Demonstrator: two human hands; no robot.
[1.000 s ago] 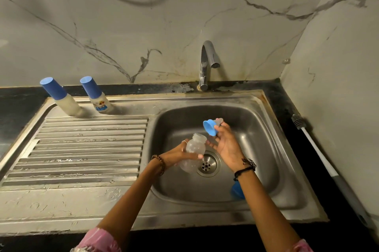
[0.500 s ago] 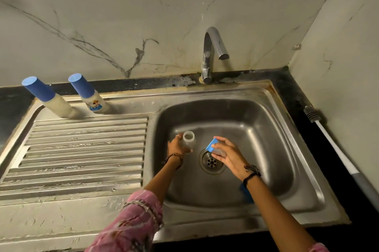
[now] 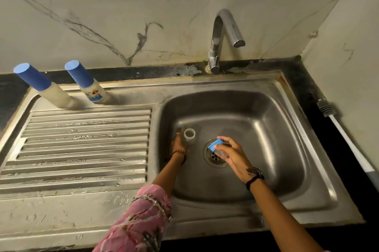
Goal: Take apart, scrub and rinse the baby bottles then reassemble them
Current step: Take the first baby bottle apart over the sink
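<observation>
In the steel sink (image 3: 256, 108), the left hand (image 3: 178, 143) grips the open bottle (image 3: 189, 136) upright; the right hand (image 3: 229, 152) pinches its blue collar (image 3: 215, 144) over the drain (image 3: 215, 156). Disassembly looks done; scrubbing likely needs the brush (image 3: 348, 145).

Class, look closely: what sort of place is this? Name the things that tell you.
Most likely a home kitchen: a steel sink with a ribbed draining board, a tap, and marbled wall tiles behind.
</observation>
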